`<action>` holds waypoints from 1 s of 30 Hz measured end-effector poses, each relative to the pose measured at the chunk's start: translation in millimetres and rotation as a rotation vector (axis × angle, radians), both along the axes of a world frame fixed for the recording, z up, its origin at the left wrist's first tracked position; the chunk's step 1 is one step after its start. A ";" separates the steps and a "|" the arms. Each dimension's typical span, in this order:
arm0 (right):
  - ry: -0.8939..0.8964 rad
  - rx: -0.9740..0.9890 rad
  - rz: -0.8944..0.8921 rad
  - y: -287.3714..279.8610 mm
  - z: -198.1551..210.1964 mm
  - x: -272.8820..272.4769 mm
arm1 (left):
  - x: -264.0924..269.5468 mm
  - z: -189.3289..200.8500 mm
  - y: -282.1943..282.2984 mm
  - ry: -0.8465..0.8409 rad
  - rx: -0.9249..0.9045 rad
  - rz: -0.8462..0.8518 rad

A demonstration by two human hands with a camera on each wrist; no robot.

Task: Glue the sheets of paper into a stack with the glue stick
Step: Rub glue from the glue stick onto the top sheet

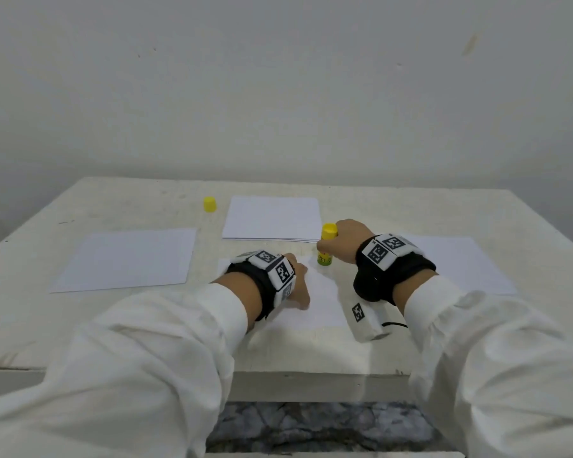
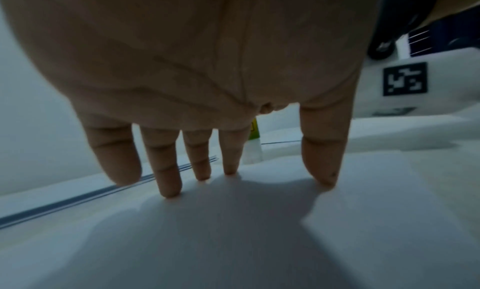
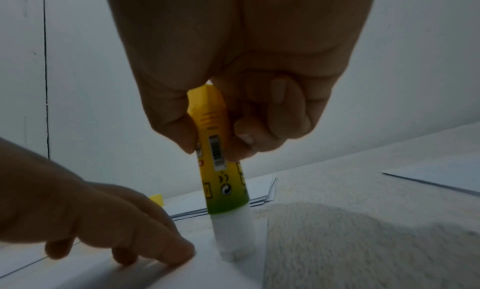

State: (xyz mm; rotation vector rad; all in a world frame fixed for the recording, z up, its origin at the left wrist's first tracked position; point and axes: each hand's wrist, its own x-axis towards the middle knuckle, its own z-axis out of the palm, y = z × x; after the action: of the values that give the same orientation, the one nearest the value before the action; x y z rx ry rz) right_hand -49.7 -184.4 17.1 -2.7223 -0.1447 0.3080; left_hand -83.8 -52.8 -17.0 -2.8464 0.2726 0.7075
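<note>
Yellow glue stick [image 1: 326, 247] stood on the paper sheet [image 1: 318, 299], grasped by the right hand [image 1: 349, 241]; flat left hand [image 1: 296, 284] pressed the sheet.

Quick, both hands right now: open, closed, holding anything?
Left hand: open, straight fingers pressing the near sheet flat.
Right hand: closed round the glue stick, its tip on that sheet.

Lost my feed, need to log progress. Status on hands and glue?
Left hand flat, fingertips pressing near sheet. Right hand grips uncapped glue stick, tip down on that sheet's far right corner. Cap set aside. Nothing in the way.
</note>
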 end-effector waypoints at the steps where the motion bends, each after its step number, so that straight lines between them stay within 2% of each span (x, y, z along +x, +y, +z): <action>1: 0.001 -0.007 0.017 -0.4 0.8 0.1 | 2.0 -1.2 -0.1 0.010 0.019 0.004; 5: 0.003 -0.025 0.093 -4.4 4.9 -8.6 | 3.2 -1.1 -2.2 0.038 0.023 0.017; 13: 0.021 0.062 0.215 -24.6 2.2 -52.6 | 2.8 -1.9 0.5 0.040 -0.026 0.020; 19: 0.093 0.082 0.240 -35.1 4.0 -73.2 | -0.5 1.9 -0.1 0.037 -0.031 0.018; 21: 0.127 0.149 0.212 -42.4 10.1 -73.1 | -2.5 3.3 0.2 0.037 -0.030 0.007; 24: 0.144 0.372 0.080 -60.0 15.5 -61.5 | -4.4 5.1 1.6 0.009 -0.049 -0.010; 26: 0.126 0.535 -0.043 -70.2 10.6 -47.3 | -5.5 5.6 3.6 -0.017 -0.099 0.008; 30: 0.120 0.741 -0.227 -67.0 -6.5 -22.5 | -8.6 3.9 7.6 -0.045 -0.183 0.050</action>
State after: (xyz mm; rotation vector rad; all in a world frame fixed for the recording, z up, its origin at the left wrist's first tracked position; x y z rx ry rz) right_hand -72.2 -251.4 10.6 -1.9572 0.0752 0.2792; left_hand -92.4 -45.2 -13.1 -3.0477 0.2738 0.6589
